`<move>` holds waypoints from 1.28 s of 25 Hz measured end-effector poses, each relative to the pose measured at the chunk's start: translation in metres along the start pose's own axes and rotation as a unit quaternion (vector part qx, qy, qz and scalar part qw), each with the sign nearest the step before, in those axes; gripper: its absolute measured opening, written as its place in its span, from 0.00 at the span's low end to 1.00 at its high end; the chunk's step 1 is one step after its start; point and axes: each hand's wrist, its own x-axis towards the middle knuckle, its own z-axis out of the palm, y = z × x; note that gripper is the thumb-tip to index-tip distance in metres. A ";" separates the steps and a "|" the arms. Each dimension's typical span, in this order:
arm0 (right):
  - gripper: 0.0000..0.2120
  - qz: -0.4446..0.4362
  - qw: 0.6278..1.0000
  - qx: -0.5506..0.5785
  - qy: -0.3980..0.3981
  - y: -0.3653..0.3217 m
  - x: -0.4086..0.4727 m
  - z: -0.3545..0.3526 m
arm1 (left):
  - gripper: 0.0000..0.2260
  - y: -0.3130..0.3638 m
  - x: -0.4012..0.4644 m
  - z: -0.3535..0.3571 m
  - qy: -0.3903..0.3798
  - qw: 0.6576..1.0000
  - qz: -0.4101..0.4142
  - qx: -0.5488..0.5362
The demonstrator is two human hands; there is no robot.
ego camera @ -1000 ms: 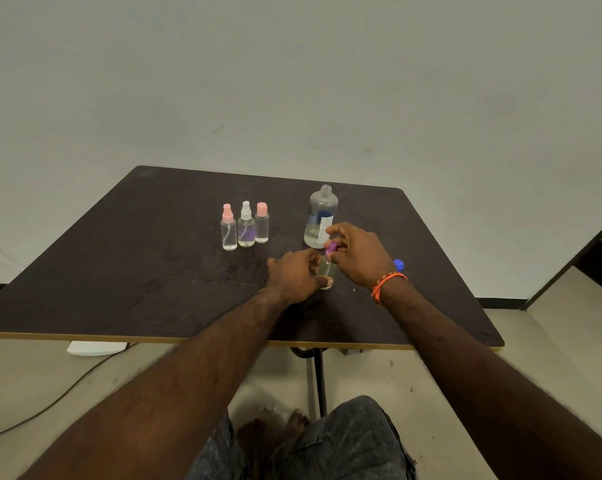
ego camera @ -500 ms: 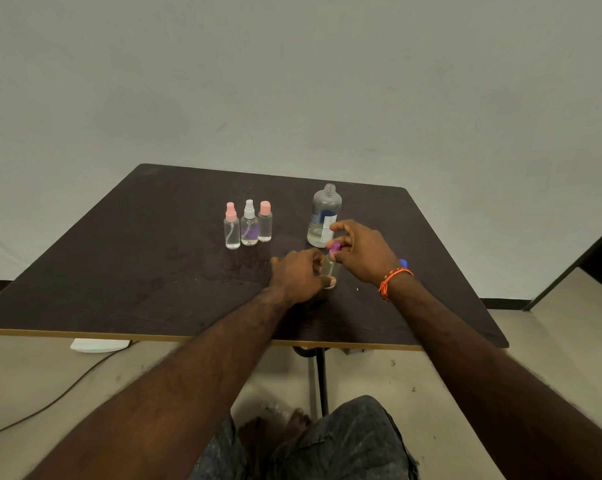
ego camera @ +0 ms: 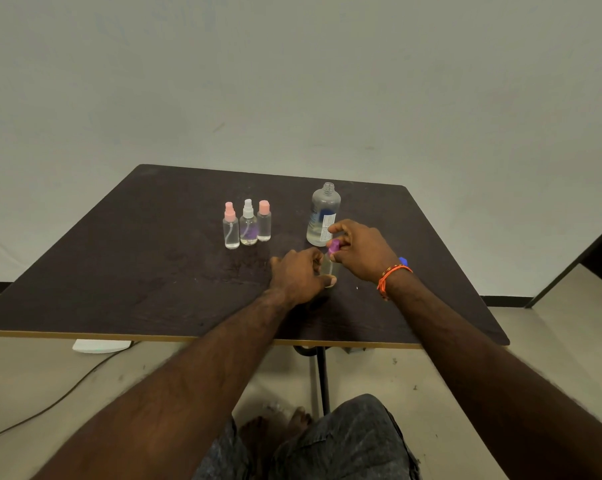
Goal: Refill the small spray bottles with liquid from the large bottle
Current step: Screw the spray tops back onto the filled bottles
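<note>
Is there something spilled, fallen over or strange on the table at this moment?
Nothing stands out. The large bottle stands upright with no cap on, and the three small spray bottles stand upright in a row. No puddle shows on the table. Both hands hold a fourth small bottle.

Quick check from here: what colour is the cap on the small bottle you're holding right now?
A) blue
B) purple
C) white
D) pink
B: the right hand pinches a purple cap atop the small bottle that the left hand steadies on the table.
</note>
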 end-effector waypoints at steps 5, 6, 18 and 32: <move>0.20 0.020 0.997 0.020 0.068 0.003 -0.007 0.011 | 0.16 -0.001 0.000 0.003 0.007 1.000 0.006 -0.003; 0.20 0.020 0.997 0.025 0.072 0.003 -0.008 0.013 | 0.16 -0.001 0.000 0.003 0.003 1.000 0.008 -0.001; 0.20 -0.055 0.990 0.116 0.061 -0.069 -0.005 0.078 | 0.16 -0.070 -0.031 -0.063 0.035 0.997 -0.015 0.066; 0.12 -0.040 0.992 0.116 0.011 -0.132 0.049 0.177 | 0.16 -0.182 -0.005 -0.122 0.128 0.981 -0.117 0.082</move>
